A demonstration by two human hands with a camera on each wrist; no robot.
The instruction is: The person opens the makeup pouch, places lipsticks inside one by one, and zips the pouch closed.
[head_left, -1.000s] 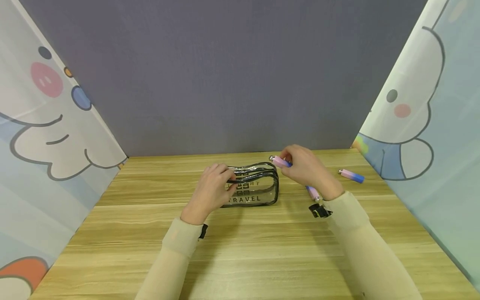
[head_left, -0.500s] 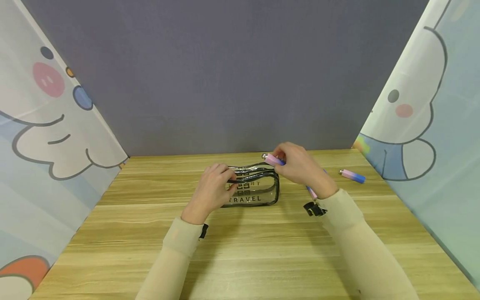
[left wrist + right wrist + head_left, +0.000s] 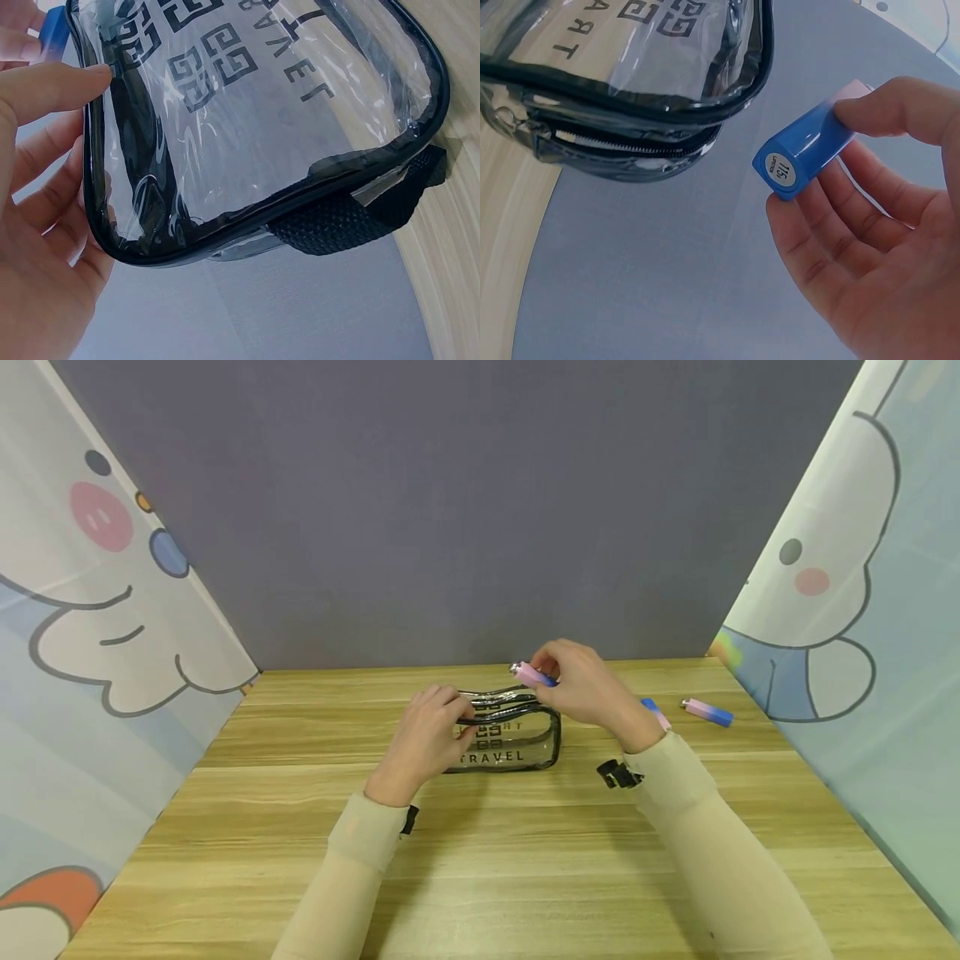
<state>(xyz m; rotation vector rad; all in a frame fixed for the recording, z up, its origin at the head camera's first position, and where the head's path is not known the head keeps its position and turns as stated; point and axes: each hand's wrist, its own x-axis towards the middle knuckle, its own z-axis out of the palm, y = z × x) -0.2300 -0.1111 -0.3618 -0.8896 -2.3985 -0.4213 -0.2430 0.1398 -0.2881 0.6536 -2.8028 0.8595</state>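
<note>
A clear pouch (image 3: 510, 742) with black trim and "TRAVEL" lettering stands on the wooden table. My left hand (image 3: 426, 733) grips its upper edge at the left end, thumb (image 3: 56, 88) on the near side. The right wrist view shows the unzipped zipper (image 3: 622, 144) along its top. Just above the pouch's right end, my right hand (image 3: 588, 687) pinches a pink-and-blue lipstick (image 3: 529, 676) between thumb and fingers, silver end pointing left. The lipstick's blue base (image 3: 787, 165) carries a round "LIPSTICK" label. It is apart from the pouch.
Another pink-and-blue lipstick (image 3: 708, 712) lies on the table at the right. One more lipstick (image 3: 656, 713) lies partly hidden behind my right wrist. A grey panel (image 3: 480, 527) rises at the table's back edge, with cartoon-printed curtains (image 3: 817, 568) on both sides.
My right hand has moved left with the lipstick, over the pouch's right end. The lipstick behind that wrist shows from a different side. My left hand keeps its hold on the pouch.
</note>
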